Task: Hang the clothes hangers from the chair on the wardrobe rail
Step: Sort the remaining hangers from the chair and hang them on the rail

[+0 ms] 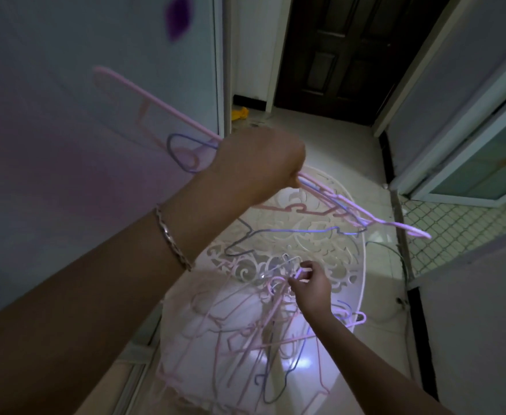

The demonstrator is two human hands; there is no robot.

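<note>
1. Up high, the left hand [257,163] has its fingers clenched round a bundle of hangers [323,190] — pink and blue arms poking out towards ten and four o'clock.
2. Down at the white chair [335,256], the right hand [311,286] pinches a pink hook [301,271].
3. The pile of hangers [245,339] sprawls over the seat — seven o'clock from that hand.

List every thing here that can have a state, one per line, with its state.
Left hand: raised, gripping a hanger bunch.
Hanger bunch: pink and purple, held aloft.
Right hand: pinching a pink hook in the hanger pile.
Hanger pile: tangled on the chair.
Dark door: shut.
</note>
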